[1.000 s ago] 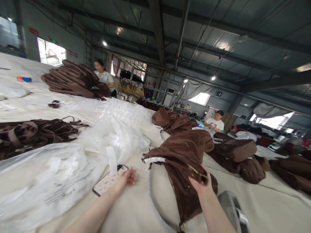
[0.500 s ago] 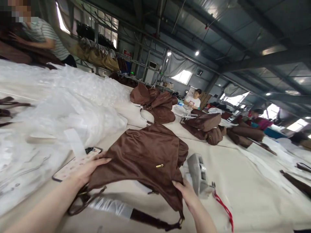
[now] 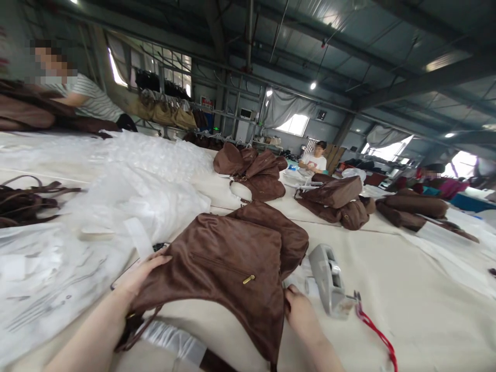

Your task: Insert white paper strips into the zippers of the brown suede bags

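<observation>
A brown handbag (image 3: 228, 258) lies in front of me, its brass zipper pull (image 3: 249, 279) facing up. At the bag's left edge is my left hand (image 3: 149, 268), closed with the fingers over the brown material and the thumb hidden. My right hand (image 3: 301, 307) pinches the right edge with curled fingers. Below the bag's curved opening runs its strap (image 3: 174, 341), partly wrapped in white material. A phone (image 3: 123, 274) lies mostly hidden under my left wrist. Just right of the bag stands a grey tape dispenser (image 3: 329, 279).
Red cord (image 3: 375, 328) trails from scissors-like handles by the dispenser. Clear plastic bags (image 3: 155, 191) spread over the left side, near brown straps (image 3: 31, 201). More brown bags (image 3: 263, 175) are piled farther back. A co-worker in stripes (image 3: 93, 98) leans over the table at far left.
The view has shifted, and the handbag sits lower in it. My right hand's fingers have moved from on top of the bag to curl at its right edge. My left hand keeps its hold.
</observation>
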